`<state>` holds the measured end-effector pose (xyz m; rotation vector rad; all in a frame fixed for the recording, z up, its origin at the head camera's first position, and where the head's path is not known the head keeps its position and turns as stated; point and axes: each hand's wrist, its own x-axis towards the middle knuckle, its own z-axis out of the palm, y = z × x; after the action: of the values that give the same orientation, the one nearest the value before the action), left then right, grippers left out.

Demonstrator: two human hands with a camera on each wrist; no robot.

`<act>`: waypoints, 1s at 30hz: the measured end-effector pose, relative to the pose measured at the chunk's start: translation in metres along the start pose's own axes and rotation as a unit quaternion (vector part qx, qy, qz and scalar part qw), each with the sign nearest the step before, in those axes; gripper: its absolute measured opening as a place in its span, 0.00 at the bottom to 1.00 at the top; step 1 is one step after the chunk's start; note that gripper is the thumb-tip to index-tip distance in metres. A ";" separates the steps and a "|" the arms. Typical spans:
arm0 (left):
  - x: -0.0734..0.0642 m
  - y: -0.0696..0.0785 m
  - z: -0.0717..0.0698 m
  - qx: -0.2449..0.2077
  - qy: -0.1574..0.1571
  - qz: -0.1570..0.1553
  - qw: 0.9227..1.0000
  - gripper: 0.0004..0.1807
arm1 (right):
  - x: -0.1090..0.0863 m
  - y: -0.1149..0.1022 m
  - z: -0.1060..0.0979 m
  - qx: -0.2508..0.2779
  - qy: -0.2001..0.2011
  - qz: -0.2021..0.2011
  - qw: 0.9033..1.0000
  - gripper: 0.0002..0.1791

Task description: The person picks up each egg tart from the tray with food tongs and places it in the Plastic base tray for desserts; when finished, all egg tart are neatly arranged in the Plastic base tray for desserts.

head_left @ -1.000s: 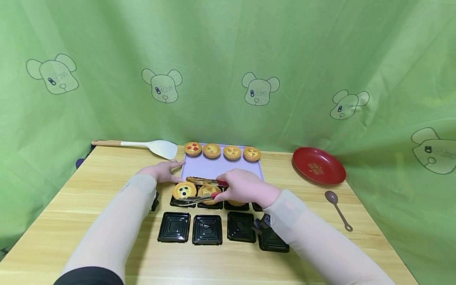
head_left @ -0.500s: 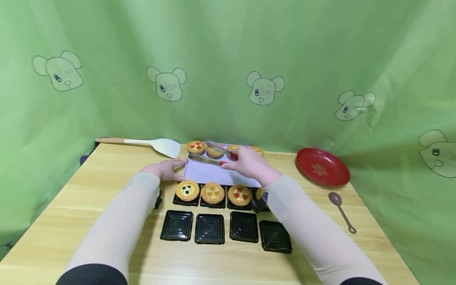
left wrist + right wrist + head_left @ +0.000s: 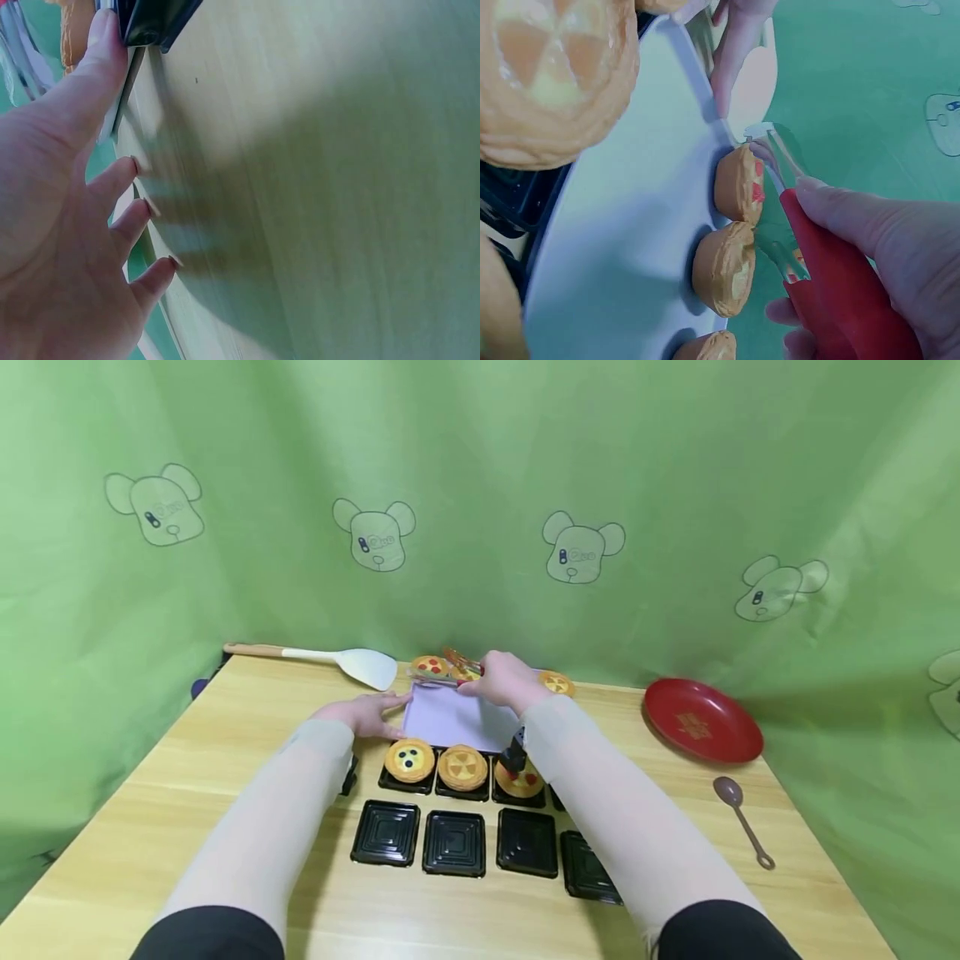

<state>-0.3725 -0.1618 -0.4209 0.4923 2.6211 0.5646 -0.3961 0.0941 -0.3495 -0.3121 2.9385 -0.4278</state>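
Note:
Along the left edge of a lavender tray (image 3: 453,718), my left hand (image 3: 367,716) rests with fingers spread and thumb against the side. My right hand (image 3: 506,681) grips tongs (image 3: 832,292) by their red handles. The tongs' spread ends reach over the tray's back row, around a tart (image 3: 467,673) with a pale filling, beside a red-topped tart (image 3: 739,187); whether they touch it I cannot tell. Farther right stands another tart (image 3: 557,684), and one between is hidden behind the hand. In front, black square trays bear a blueberry tart (image 3: 408,761), a plain tart (image 3: 462,767) and another red-topped tart (image 3: 521,782).
Several black square trays (image 3: 453,843) lie nearer me, the rightmost partly under my right forearm. A white spatula (image 3: 365,668) with a wooden handle lies at the back left. On the right are a red plate (image 3: 705,720) and a brown spoon (image 3: 742,822). A green curtain (image 3: 480,510) hangs behind.
My right hand has carried the tongs from above the front row back to the tray's rear row. My left hand stays at the tray's edge. The head view has shifted slightly.

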 end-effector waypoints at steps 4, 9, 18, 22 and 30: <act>0.001 0.007 0.001 -0.004 -0.005 -0.002 1.000 0.49 | 0.007 0.002 0.002 -0.013 -0.006 0.008 1.000 0.25; 0.001 0.010 0.005 -0.008 -0.007 -0.006 1.000 0.48 | 0.012 0.004 0.005 -0.016 -0.015 0.008 1.000 0.25; -0.002 0.009 0.005 -0.016 -0.002 -0.008 1.000 0.48 | 0.017 0.002 -0.002 -0.038 -0.038 -0.001 0.999 0.23; -0.003 0.008 0.003 -0.015 0.004 -0.008 1.000 0.47 | 0.017 0.002 -0.006 -0.039 -0.043 -0.003 0.998 0.22; -0.004 0.006 0.000 -0.018 0.015 -0.011 1.000 0.48 | 0.022 0.004 -0.006 -0.038 -0.023 -0.024 0.999 0.20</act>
<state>-0.3674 -0.1586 -0.4174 0.4464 2.6365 0.6149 -0.4187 0.0943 -0.3476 -0.3984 2.9121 -0.3117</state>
